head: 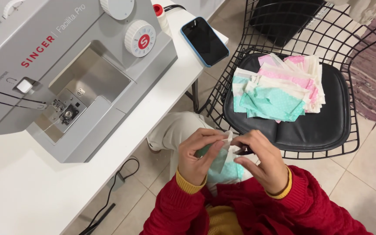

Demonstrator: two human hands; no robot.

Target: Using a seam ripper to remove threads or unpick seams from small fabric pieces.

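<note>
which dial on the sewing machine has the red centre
The lower dial on the grey sewing machine, nearest the phone. The dial above it, cut by the frame edge, is plain white.

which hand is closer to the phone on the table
Left. The left hand is below the phone, nearer the table edge; the right hand is farther out by the chair.

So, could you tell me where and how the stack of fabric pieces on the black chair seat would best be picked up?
Probably by its near lower edge, where the teal dotted pieces fan out past the stack of fabric pieces. Come from the open front of the chair seat with a hand slid flat underneath and the thumb on top: the pieces lie loose and uneven, and the wire chair back curves around the far side.
</note>
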